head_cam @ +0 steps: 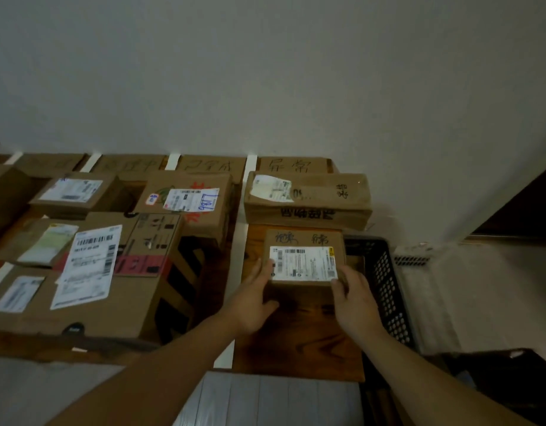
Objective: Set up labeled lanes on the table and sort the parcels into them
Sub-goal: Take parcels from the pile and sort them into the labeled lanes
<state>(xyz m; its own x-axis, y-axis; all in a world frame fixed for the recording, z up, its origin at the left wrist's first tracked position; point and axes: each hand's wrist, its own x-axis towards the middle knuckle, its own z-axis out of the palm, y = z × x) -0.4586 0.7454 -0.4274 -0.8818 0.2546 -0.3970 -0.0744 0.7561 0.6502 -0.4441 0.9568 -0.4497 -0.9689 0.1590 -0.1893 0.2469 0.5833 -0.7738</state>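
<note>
- Table point(296, 342): dark wood, split into lanes by white tape strips point(250, 167).
- Large parcel point(81, 302): near left, sorted. Judged the heaviest; lift from underneath.
- Black crate point(385, 281): against the table's right edge.
- Long parcel point(308, 198): far end of the rightmost lane, crumpled, probably soft-sided.
- Small parcel point(302, 259): rightmost lane, just in front of the long parcel; resting or slightly raised, cannot tell. Stiff cardboard, likely light. The glossy label on top may be slick, so take it by the bare side walls.
- Left hand point(253, 296): holds the front-left corner, fingers up the side, thumb across the front.
- Right hand point(354, 296): grips the front-right corner.
- Lane card point(291, 165): handwritten, at the lane's head.
</note>
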